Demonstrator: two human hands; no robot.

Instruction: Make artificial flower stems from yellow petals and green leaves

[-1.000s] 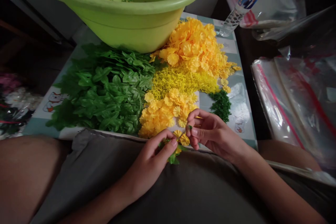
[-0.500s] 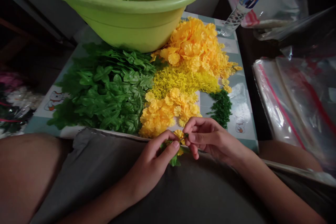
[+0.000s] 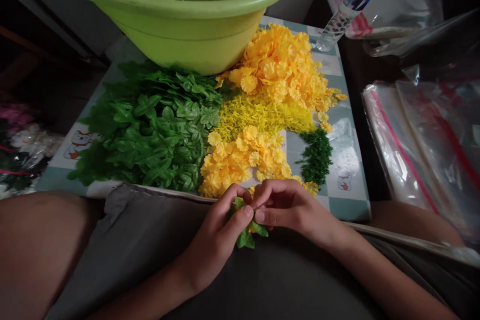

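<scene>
Above my lap, my left hand (image 3: pixel 215 240) is closed in a pinch round an artificial flower (image 3: pixel 245 237) with green leaves and a little yellow showing. My right hand (image 3: pixel 290 210) meets it, thumb and forefinger pressed together at the flower's middle; whatever sits between those fingertips is hidden. Just beyond my hands lie loose yellow artificial blossoms (image 3: pixel 240 157). To their right is a small heap of dark green sprigs (image 3: pixel 317 155). Behind the blossoms spreads a band of yellow sprigs (image 3: pixel 258 115), and a large pile of green artificial leaves (image 3: pixel 157 135) covers the left.
A big green tub (image 3: pixel 187 35) stands at the back of the low patterned table (image 3: pixel 348 205). Beside it rises a pile of orange-yellow blossoms (image 3: pixel 285 65). A plastic bottle (image 3: pixel 345 15) stands at the back right corner. Clear plastic bags (image 3: pixel 405 145) lie on the right.
My right hand has moved down and left, bringing its pinched fingertips against the flower in my left hand. The small dark green piece seen at those fingertips is now hidden.
</scene>
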